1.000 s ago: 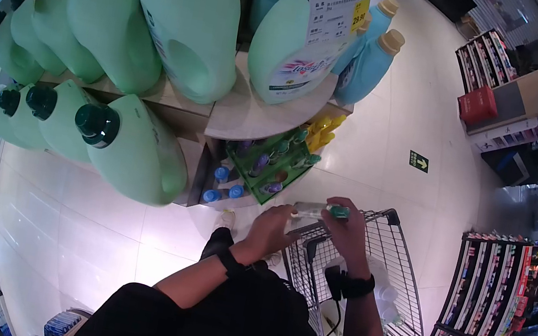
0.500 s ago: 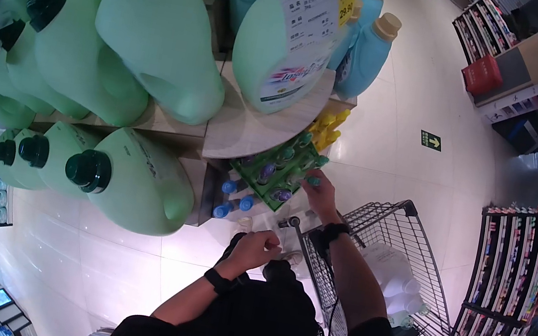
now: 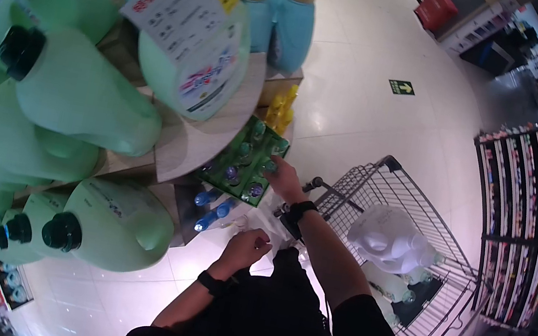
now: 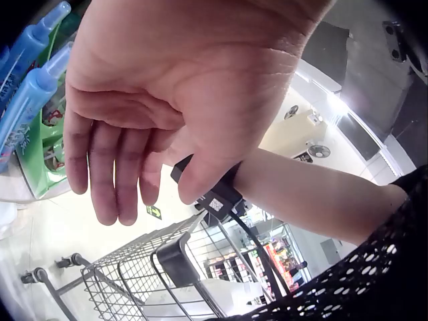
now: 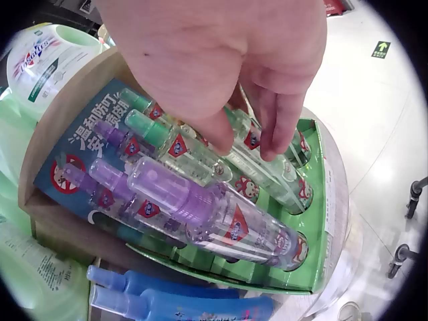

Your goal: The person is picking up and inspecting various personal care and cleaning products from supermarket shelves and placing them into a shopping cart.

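My right hand [image 3: 286, 182] reaches down to a green display tray [image 5: 304, 281], its thumb and fingers round a clear spray bottle [image 5: 284, 184] with a green cap. That bottle leans in the tray's front row, with its cap partly hidden by my hand. Beside it lean a purple-capped spray bottle [image 5: 234, 227] and several more with purple or green caps. My left hand [image 3: 242, 248] hangs loosely curled in front of my body and holds nothing; its relaxed fingers [image 4: 107, 177] point down in the left wrist view.
A wire shopping cart [image 3: 392, 162] with white jugs [image 3: 386, 239] stands to my right. Large green detergent bottles [image 3: 87, 96] fill the shelves on the left. Blue bottles [image 5: 194, 304] lie beside the tray. A curved shelf edge [image 3: 204, 146] overhangs the tray in the head view.
Both hands were at a green-capped bottle over the cart. My left hand let go and drew back, while my right hand moved left to the tray. The view has shifted right.
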